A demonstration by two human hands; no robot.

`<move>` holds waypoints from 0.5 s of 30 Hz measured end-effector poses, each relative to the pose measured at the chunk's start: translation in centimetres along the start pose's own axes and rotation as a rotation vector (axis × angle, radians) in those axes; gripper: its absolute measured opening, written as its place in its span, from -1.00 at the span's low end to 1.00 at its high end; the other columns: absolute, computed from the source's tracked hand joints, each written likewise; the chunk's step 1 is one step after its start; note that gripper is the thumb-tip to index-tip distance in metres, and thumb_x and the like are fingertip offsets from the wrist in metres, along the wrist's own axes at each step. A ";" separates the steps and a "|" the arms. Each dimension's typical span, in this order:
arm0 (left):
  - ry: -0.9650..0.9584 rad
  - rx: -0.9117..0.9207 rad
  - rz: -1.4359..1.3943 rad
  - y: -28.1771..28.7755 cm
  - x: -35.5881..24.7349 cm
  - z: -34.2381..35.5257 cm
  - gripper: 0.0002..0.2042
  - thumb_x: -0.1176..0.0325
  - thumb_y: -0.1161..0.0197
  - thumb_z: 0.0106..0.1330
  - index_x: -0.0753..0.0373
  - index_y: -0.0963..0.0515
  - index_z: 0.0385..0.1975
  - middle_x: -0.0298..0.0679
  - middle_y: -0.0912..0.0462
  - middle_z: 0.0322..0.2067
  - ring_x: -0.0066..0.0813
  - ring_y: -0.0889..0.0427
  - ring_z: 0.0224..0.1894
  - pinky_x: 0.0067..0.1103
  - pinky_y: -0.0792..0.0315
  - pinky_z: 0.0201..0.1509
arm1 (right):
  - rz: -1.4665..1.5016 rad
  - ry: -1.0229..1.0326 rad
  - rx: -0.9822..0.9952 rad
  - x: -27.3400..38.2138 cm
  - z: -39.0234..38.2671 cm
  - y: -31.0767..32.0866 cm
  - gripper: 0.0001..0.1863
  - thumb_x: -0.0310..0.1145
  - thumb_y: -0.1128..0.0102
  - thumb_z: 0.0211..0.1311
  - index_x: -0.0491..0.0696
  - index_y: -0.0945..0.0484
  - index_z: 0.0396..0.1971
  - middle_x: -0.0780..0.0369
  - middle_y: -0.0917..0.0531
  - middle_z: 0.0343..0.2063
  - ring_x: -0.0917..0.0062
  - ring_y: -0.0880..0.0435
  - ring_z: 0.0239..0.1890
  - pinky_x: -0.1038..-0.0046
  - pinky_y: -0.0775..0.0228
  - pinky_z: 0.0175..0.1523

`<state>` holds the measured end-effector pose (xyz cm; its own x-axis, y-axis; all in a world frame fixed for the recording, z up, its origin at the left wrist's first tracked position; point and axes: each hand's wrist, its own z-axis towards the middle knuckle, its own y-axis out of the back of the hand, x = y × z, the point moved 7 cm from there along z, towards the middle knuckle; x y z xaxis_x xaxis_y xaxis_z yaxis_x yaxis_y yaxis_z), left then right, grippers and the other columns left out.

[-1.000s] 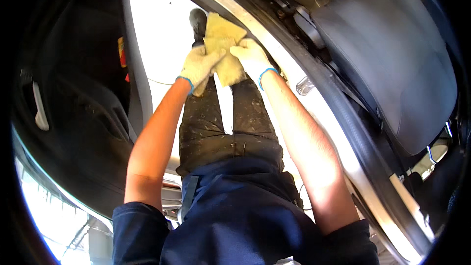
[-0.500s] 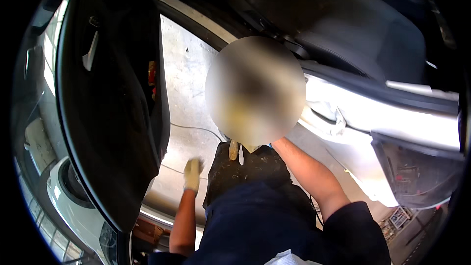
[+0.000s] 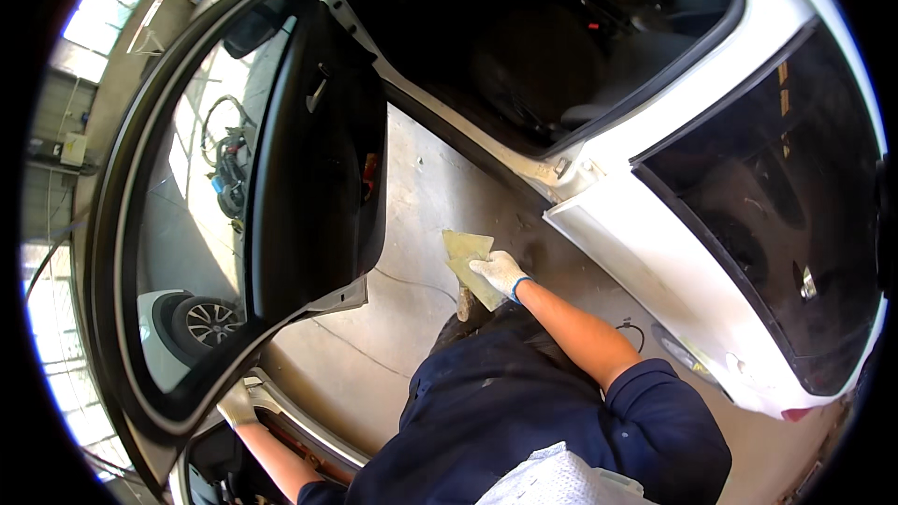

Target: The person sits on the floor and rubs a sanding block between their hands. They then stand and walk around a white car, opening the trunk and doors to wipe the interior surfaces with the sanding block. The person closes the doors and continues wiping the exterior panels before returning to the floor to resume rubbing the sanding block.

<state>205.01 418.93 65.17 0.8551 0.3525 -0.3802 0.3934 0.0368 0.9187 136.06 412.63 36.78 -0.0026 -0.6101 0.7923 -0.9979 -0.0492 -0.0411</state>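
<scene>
My right hand [image 3: 500, 271], in a white knitted glove with a blue cuff, grips a flat yellow-green putty spreader [image 3: 468, 246] in front of my body. A second flat section shows below the fingers; I cannot tell whether it is a separate piece. My left hand [image 3: 237, 406], also gloved, is reached out to the lower left, at the edge of the open car door [image 3: 323, 215]. Its fingers are mostly hidden there, so their grip does not show.
The white car body [image 3: 655, 252], with its dark interior and rear side window [image 3: 776, 196], stands ahead and to the right. Cables [image 3: 360, 348] lie on the concrete floor [image 3: 421, 178]. A wheel [image 3: 208, 320] shows through the door glass. Another car part with a pale rim [image 3: 309, 425] is at lower left.
My left hand has moved left and down to the door's edge. The view has shifted, showing more of the door and rear body. The spreader in my right hand now shows; a blur covered that spot earlier.
</scene>
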 end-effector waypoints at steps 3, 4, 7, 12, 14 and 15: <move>-0.365 -0.092 0.480 -3.2 -1.5 3.7 -0.58 0.22 0.04 0.56 0.29 -0.39 0.30 -0.09 -0.47 0.29 -0.26 -0.42 0.31 -0.34 -0.26 0.43 | -0.059 0.087 -0.002 1.4 -3.8 1.9 -0.65 -0.16 -0.29 0.27 -0.18 -0.72 -0.25 0.19 -0.75 -0.43 0.48 -0.69 -0.38 0.33 -0.48 -0.20; -0.479 -0.120 0.653 -3.6 -2.7 3.9 -0.59 0.25 0.10 0.59 0.28 -0.38 0.31 -0.12 -0.46 0.29 -0.29 -0.38 0.35 -0.37 -0.19 0.50 | -0.069 0.111 0.011 1.9 -5.0 2.9 -0.65 -0.16 -0.29 0.27 -0.18 -0.72 -0.25 0.19 -0.75 -0.44 0.48 -0.68 -0.38 0.34 -0.48 -0.20; -0.466 -0.090 0.559 -4.5 -4.8 1.8 -0.59 0.20 -0.01 0.48 0.19 -0.46 0.25 -0.13 -0.49 0.29 -0.17 -0.47 0.29 -0.29 -0.25 0.46 | -0.126 0.114 0.027 2.3 -9.4 5.4 -0.65 -0.16 -0.30 0.26 -0.19 -0.72 -0.25 0.21 -0.73 -0.45 0.51 -0.66 -0.40 0.34 -0.47 -0.21; -0.604 -0.323 0.798 -5.7 -14.2 -4.7 -0.64 0.32 -0.16 0.38 0.17 -0.57 0.15 -0.10 -0.59 0.15 -0.13 -0.55 0.16 -0.27 -0.42 0.27 | -0.044 0.145 0.035 -1.0 -15.6 12.0 -0.65 -0.18 -0.27 0.29 -0.19 -0.71 -0.19 0.23 -0.73 -0.41 0.53 -0.65 -0.38 0.37 -0.47 -0.18; -0.504 -0.160 0.082 -10.1 -21.5 -8.3 -0.58 0.51 -0.21 0.30 0.25 -0.52 0.18 -0.05 -0.58 0.15 -0.10 -0.58 0.12 -0.31 -0.45 0.24 | -0.155 0.152 -0.031 -3.2 -17.8 16.2 -0.67 -0.18 -0.25 0.30 -0.17 -0.71 -0.20 0.20 -0.74 -0.40 0.45 -0.67 -0.36 0.33 -0.48 -0.15; -0.446 -0.129 -0.322 -9.7 -21.9 -9.5 -0.54 0.57 -0.23 0.27 0.29 -0.49 0.21 -0.07 -0.60 0.13 -0.18 -0.58 0.12 -0.34 -0.49 0.20 | -0.193 0.172 -0.022 -3.0 -19.3 15.6 -0.68 -0.18 -0.24 0.29 -0.15 -0.72 -0.21 0.18 -0.75 -0.38 0.39 -0.69 -0.33 0.30 -0.49 -0.12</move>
<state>179.27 419.77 65.60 0.7694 -0.1235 -0.6267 0.6378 0.2011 0.7435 119.29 428.92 45.52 0.1788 -0.4479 0.8760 -0.9822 -0.1328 0.1325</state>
